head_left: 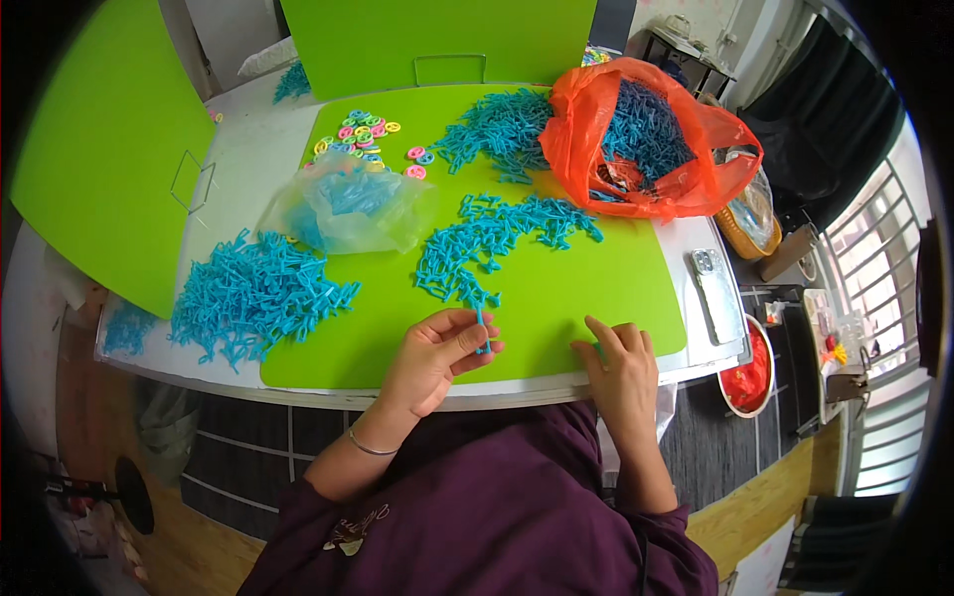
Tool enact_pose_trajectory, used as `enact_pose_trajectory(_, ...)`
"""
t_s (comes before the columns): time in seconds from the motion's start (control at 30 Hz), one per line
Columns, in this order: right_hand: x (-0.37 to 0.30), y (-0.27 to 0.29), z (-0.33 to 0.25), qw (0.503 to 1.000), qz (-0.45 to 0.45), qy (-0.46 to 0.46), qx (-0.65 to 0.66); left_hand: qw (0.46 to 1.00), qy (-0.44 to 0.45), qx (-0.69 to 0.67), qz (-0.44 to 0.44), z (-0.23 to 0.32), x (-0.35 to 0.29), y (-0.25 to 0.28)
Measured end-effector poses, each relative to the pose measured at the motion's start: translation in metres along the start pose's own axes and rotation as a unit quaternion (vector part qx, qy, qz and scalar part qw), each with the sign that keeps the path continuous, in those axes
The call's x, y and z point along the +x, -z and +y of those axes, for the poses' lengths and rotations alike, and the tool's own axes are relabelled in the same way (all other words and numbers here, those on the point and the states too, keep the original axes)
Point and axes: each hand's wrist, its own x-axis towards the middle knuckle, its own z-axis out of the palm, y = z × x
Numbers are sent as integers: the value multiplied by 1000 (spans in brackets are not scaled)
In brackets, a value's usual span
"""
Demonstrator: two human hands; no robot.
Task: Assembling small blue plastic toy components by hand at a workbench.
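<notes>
My left hand (433, 360) is closed in a pinch on a small blue plastic piece (481, 333), which stands upright between thumb and fingers above the green board (547, 308). To its right, my right hand (624, 370) hovers low over the board's near edge, thumb and index finger apart, with nothing visible in them. Just beyond the left hand, a loose band of similar blue pieces (497, 243) curves away to the right. A larger heap of blue pieces (253, 298) lies to the left.
An orange-red plastic bag (581, 149) full of darker blue pieces stands far right, beside another blue pile (502, 129). A translucent bag (397, 214) and colourful small rings (363, 134) lie at the back left. A phone (711, 283) rests on the white table's right side.
</notes>
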Motion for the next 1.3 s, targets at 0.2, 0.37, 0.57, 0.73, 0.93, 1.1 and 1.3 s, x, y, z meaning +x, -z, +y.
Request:
enact_pose_trajectory(0.2, -4, -8, 16, 992, 9, -36, 124, 999, 26, -13, -21, -5, 2, -10)
enact_pose_trajectory(0.37, 1, -5, 23, 982, -18, -86, 164, 998, 42, -36, -36, -8, 5, -9)
enact_pose_trajectory(0.57, 7, -7, 27, 983, -16, -44, 177, 997, 44, -55, -36, -17, 13, -16)
enact_pose_trajectory(0.73, 6, -8, 5, 777, -116, -180, 592, 998, 29, -27, -43, -21, 19, -24)
enact_pose_trajectory(0.93, 15, -25, -6, 616, -188, -185, 742, 998, 10, -58, -31, -26, 18, -27)
enact_pose_trajectory(1.1, 18, -27, -16, 620, -189, -188, 738, 997, 10, -55, -47, -25, 18, -25)
enact_pose_trajectory(1.3, 15, -19, -10, 692, -190, -164, 677, 998, 3, -58, -30, -25, 18, -28)
